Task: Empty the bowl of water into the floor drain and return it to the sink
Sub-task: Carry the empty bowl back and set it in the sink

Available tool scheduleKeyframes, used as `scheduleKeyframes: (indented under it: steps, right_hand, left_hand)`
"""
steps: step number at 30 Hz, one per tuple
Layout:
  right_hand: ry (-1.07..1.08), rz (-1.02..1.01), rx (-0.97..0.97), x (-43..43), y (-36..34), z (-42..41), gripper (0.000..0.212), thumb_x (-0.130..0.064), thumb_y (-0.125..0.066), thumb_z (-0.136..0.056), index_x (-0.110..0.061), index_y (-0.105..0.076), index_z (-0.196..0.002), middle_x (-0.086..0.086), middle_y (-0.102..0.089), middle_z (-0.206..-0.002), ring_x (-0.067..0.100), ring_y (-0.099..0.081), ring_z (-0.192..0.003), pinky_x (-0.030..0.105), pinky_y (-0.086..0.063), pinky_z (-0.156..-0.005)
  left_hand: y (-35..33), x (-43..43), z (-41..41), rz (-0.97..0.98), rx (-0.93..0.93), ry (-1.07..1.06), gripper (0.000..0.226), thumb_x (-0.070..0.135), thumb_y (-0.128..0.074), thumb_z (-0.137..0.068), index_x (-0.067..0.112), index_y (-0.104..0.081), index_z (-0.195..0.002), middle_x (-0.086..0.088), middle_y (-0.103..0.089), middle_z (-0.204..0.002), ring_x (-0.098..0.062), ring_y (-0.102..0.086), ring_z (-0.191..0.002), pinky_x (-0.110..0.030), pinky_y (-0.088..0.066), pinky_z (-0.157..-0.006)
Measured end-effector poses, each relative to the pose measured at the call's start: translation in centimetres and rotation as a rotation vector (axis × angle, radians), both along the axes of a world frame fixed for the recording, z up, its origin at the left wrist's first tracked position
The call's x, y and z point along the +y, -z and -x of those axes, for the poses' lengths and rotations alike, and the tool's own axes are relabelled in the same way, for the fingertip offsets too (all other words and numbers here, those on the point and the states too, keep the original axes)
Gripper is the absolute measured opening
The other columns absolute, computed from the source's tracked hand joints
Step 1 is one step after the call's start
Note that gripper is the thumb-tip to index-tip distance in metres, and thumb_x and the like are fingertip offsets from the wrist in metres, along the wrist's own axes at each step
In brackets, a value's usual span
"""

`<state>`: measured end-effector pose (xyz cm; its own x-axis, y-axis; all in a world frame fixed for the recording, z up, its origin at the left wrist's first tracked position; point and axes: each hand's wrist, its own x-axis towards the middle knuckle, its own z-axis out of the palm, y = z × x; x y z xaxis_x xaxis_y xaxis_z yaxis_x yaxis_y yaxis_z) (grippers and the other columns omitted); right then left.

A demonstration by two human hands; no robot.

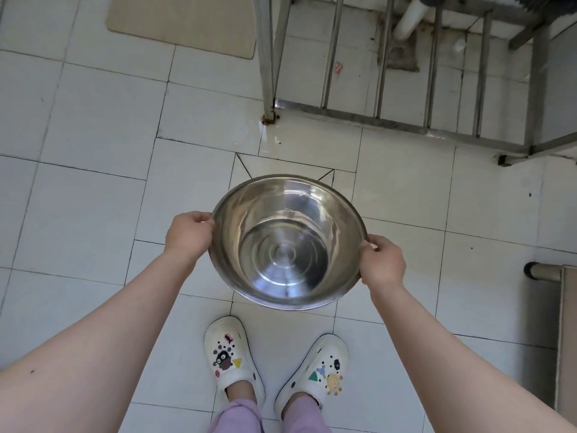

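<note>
A round steel bowl (pixel 285 242) hangs over the white tiled floor in front of my feet. My left hand (pixel 189 234) grips its left rim and my right hand (pixel 382 262) grips its right rim. The bowl is tipped slightly toward me, so its shiny inside shows; a thin film of water seems to lie at the bottom. Angled tile cuts (pixel 242 164) show just beyond the bowl's far edge; the floor drain itself is hidden behind the bowl. The sink is out of view.
A steel stand (pixel 368 115) with slatted lower shelf and legs fills the upper right, a white pipe (pixel 410 17) behind it. A wet patch (pixel 268 140) lies by its left leg. A beige mat (pixel 184 23) lies top left; another mat edge (pixel 566 335) at right.
</note>
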<state>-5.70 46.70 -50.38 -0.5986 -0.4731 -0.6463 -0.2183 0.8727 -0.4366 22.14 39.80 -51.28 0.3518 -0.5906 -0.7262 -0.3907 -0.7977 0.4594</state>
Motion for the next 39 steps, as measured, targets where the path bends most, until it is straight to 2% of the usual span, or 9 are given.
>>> scheduleKeyframes:
  steps: [3,7,9,11,17,25,29,33,39]
  right_hand:
    - [-0.029,0.083,0.044,0.1,-2.4,0.3,0.028,-0.023,-0.045,-0.095,-0.018,-0.064,-0.115,0.0,-0.061,-0.072,0.031,-0.063,-0.079,0.037,-0.051,-0.075]
    - [-0.053,0.16,0.095,-0.4,-7.1,1.0,0.028,-0.024,-0.043,-0.096,-0.019,-0.062,-0.116,0.002,-0.063,-0.073,0.031,-0.062,-0.081,0.034,-0.046,-0.072]
    - [-0.075,0.179,0.112,-0.8,-9.7,1.5,0.03,-0.023,-0.042,-0.097,-0.019,-0.061,-0.12,0.007,-0.068,-0.086,0.034,-0.064,-0.088,0.035,-0.047,-0.075]
    - [-0.079,0.202,0.13,-1.3,-12.9,2.0,0.031,-0.024,-0.042,-0.096,-0.02,-0.061,-0.121,0.006,-0.066,-0.086,0.033,-0.063,-0.089,0.032,-0.043,-0.073]
    - [-0.047,0.275,0.169,-2.1,-23.4,3.2,0.029,-0.023,-0.045,-0.095,-0.018,-0.062,-0.117,0.011,-0.069,-0.097,0.031,-0.057,-0.09,0.032,-0.038,-0.074]
    - [-0.047,0.425,0.147,-1.8,-37.8,5.5,0.027,-0.024,-0.05,-0.089,-0.025,-0.065,-0.111,-0.003,-0.066,-0.087,0.021,-0.057,-0.085,0.029,-0.041,-0.067]
    - [-0.059,0.481,0.122,-0.7,-43.3,6.7,0.032,-0.016,-0.05,-0.084,-0.027,-0.065,-0.111,-0.003,-0.058,-0.071,0.021,-0.058,-0.081,0.033,-0.045,-0.074]
    - [-0.005,0.557,0.1,0.3,-47.9,7.6,0.039,-0.009,-0.049,-0.082,-0.028,-0.066,-0.112,-0.001,-0.053,-0.069,0.017,-0.052,-0.07,0.031,-0.046,-0.068]
    - [-0.002,0.609,0.088,0.9,-53.5,8.9,0.042,-0.005,-0.049,-0.079,-0.021,-0.066,-0.115,0.007,-0.061,-0.079,0.026,-0.058,-0.084,0.041,-0.05,-0.083]
  left_hand:
    - [-2.4,-0.1,0.5,0.058,-0.016,0.016,0.018,0.017,-0.053,-0.088,0.016,-0.068,-0.098,0.004,-0.065,-0.075,-0.012,-0.059,-0.068,-0.031,-0.044,-0.073]
    - [-7.4,-1.1,1.3,0.142,-0.022,0.053,0.017,0.012,-0.054,-0.087,0.018,-0.067,-0.096,0.011,-0.062,-0.073,-0.007,-0.056,-0.069,-0.023,-0.04,-0.063]
    - [-10.2,-1.6,1.7,0.181,-0.025,0.089,0.018,0.012,-0.054,-0.087,0.017,-0.069,-0.096,0.007,-0.064,-0.075,-0.017,-0.058,-0.076,-0.024,-0.04,-0.066]
    - [-13.4,-1.9,2.2,0.223,-0.017,0.108,0.018,0.012,-0.054,-0.087,0.016,-0.069,-0.096,0.002,-0.065,-0.08,-0.021,-0.059,-0.082,-0.026,-0.04,-0.072]
    - [-23.5,-2.2,3.3,0.3,-0.03,0.147,0.012,0.015,-0.058,-0.086,0.024,-0.066,-0.083,0.01,-0.062,-0.07,-0.017,-0.056,-0.073,-0.024,-0.038,-0.059]
    - [-36.6,-1.7,4.1,0.397,0.043,0.174,0.006,0.017,-0.065,-0.083,0.023,-0.067,-0.084,0.0,-0.068,-0.078,-0.026,-0.063,-0.084,-0.043,-0.051,-0.087]
    - [-42.1,-1.4,5.0,0.502,0.07,0.192,0.008,0.017,-0.066,-0.083,0.018,-0.07,-0.09,0.005,-0.066,-0.073,-0.014,-0.06,-0.068,-0.033,-0.05,-0.073]
    - [-47.0,-1.0,6.5,0.561,0.091,0.216,0.013,0.014,-0.062,-0.086,0.014,-0.07,-0.097,-0.001,-0.067,-0.081,-0.014,-0.059,-0.071,-0.027,-0.044,-0.067]
    - [-52.7,-0.2,8.3,0.64,0.086,0.255,0.013,0.014,-0.059,-0.089,0.011,-0.069,-0.097,-0.002,-0.068,-0.081,-0.011,-0.058,-0.068,-0.022,-0.042,-0.058]
